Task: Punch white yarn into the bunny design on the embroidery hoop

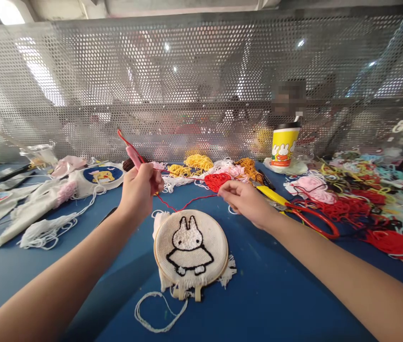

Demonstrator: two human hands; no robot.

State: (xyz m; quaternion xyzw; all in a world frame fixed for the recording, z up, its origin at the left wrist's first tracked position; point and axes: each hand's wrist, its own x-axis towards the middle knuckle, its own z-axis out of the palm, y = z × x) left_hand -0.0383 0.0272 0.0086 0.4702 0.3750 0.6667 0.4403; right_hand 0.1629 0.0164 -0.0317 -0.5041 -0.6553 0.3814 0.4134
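Observation:
My left hand (140,187) is closed around a pink-handled punch needle (134,156), with red yarn looping at its raised tip. My right hand (242,202) pinches the red yarn (197,197), which sags between both hands. Just behind my right hand sits a bundle of red yarn (217,181). Below and between the hands, a round embroidery hoop (191,249) lies on the blue table, its cream cloth showing a black-outlined rabbit with a white-filled head and feet. A loose white strand (151,325) curls in front of the hoop.
Yellow scissors with red handles (315,218) and a yellow cutter (271,194) lie right of my right hand. Yarn piles (347,199) cover the right side. A yellow cup (284,146) stands behind. Cloth pieces (41,204) and white yarn lie left. A perforated metal panel (201,85) closes the back.

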